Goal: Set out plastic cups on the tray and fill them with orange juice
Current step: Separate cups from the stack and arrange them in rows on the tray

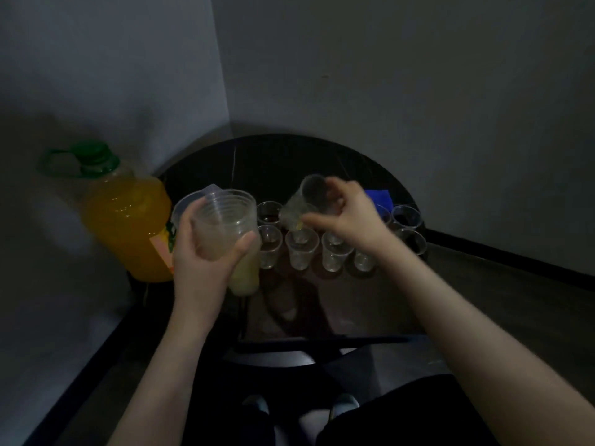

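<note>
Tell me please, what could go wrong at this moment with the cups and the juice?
1. The right hand holds a tilted cup over the small cups on the dark tray; any liquid in it could miss a narrow mouth and wet the tray.
2. The light cups stand close together, so the right forearm, low over them, might knock some over.
3. The left hand holds the cup stack in the air; it could slip.

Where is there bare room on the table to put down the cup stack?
Free: the dark tabletop between the near row of cups and the near edge, and the far part behind the cups. Crowded: the cup rows themselves, from the juice bottle to the blue cloth.
</note>
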